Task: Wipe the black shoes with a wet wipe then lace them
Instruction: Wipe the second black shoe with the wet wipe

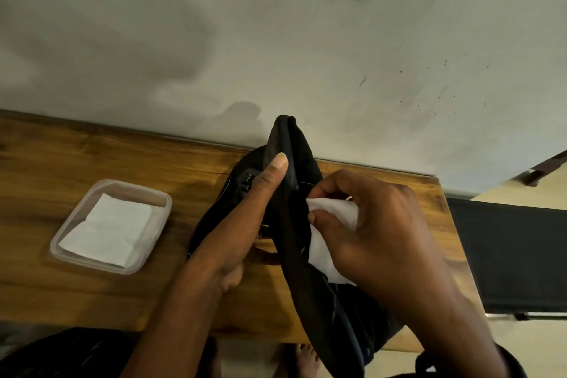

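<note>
Wooden table (61, 163) against stained grey wall (276, 24), clear plastic tray (167, 204) on it, black panel (506, 255) beside

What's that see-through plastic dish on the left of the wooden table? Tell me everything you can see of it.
The shallow clear plastic tray is rectangular, with rounded corners and a low raised rim. It looks slightly cloudy, like soft food-box plastic. It lies flat, open side up, on the left part of the brown wooden table, turned at an angle to the table's edge. Inside lies a flat white sheet, probably a wipe, covering most of its floor. Nothing else touches it.
</note>
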